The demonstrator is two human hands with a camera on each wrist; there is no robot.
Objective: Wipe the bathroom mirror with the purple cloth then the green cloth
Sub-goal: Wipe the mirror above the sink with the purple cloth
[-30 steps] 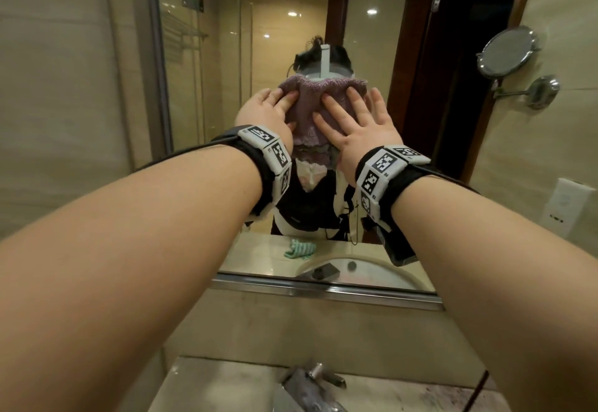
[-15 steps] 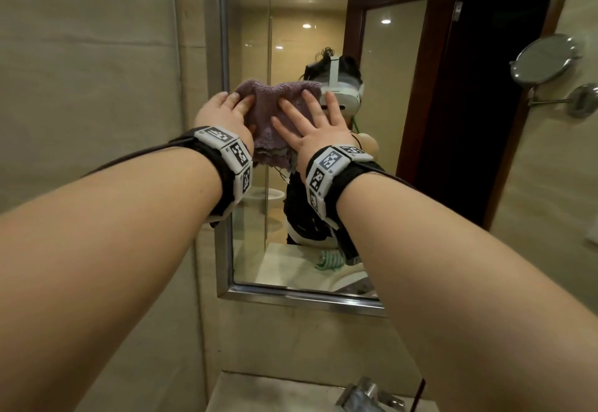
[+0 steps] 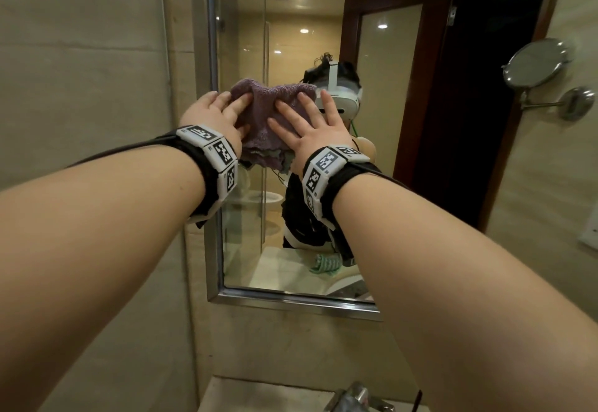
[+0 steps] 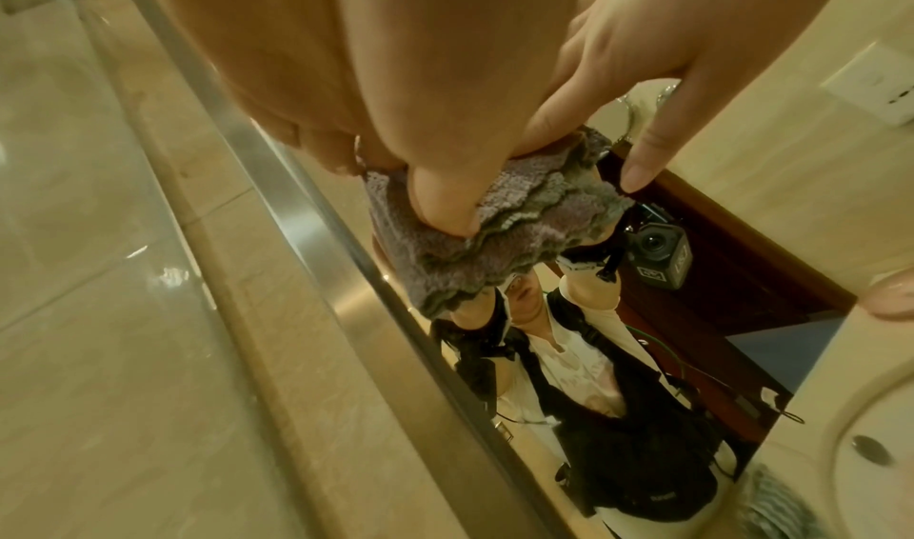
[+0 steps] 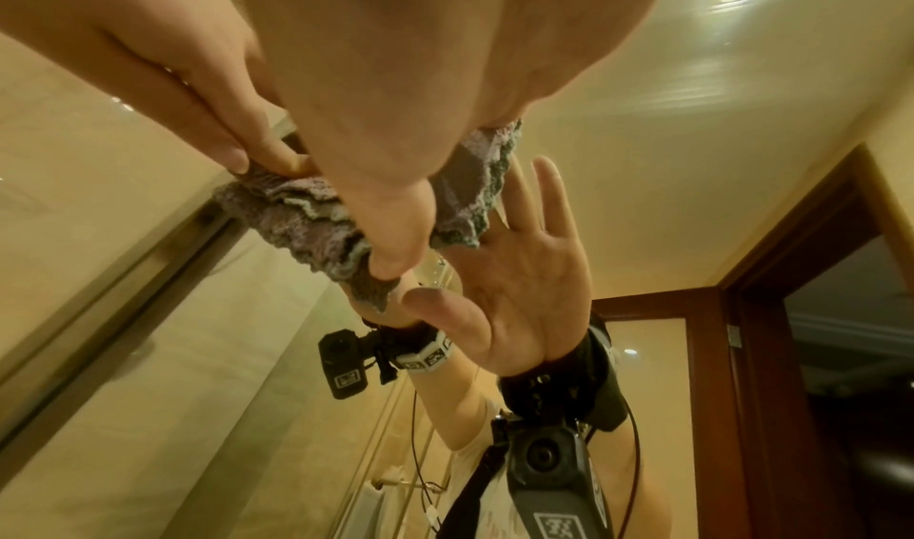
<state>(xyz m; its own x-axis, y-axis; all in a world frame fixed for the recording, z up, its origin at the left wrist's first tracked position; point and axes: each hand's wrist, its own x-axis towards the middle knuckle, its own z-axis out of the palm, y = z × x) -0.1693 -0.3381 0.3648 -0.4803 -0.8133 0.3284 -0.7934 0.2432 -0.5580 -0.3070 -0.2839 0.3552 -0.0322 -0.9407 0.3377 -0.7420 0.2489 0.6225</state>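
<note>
The purple cloth [image 3: 263,120] is pressed flat against the bathroom mirror [image 3: 291,39], close to its steel left frame [image 3: 212,55]. My left hand [image 3: 220,114] lies on the cloth's left side and my right hand [image 3: 310,123] on its right, both with straight, spread fingers. In the left wrist view my left thumb [image 4: 440,203] pushes on the bunched purple cloth [image 4: 519,242]. In the right wrist view my right hand [image 5: 386,180] presses the purple cloth [image 5: 296,211] to the glass. The green cloth shows only as a reflection [image 3: 325,264] low in the mirror, lying on the counter by the sink.
A round magnifying mirror [image 3: 537,62] on an arm sticks out from the right wall. A wall socket [image 3: 589,233] sits lower on that wall. The tap [image 3: 356,395] and counter edge lie below the mirror. Tiled wall [image 3: 81,88] fills the left.
Both hands have slid the purple cloth leftward across the glass, from over the reflected head to near the mirror's left frame. Their flat hold on the cloth is unchanged.
</note>
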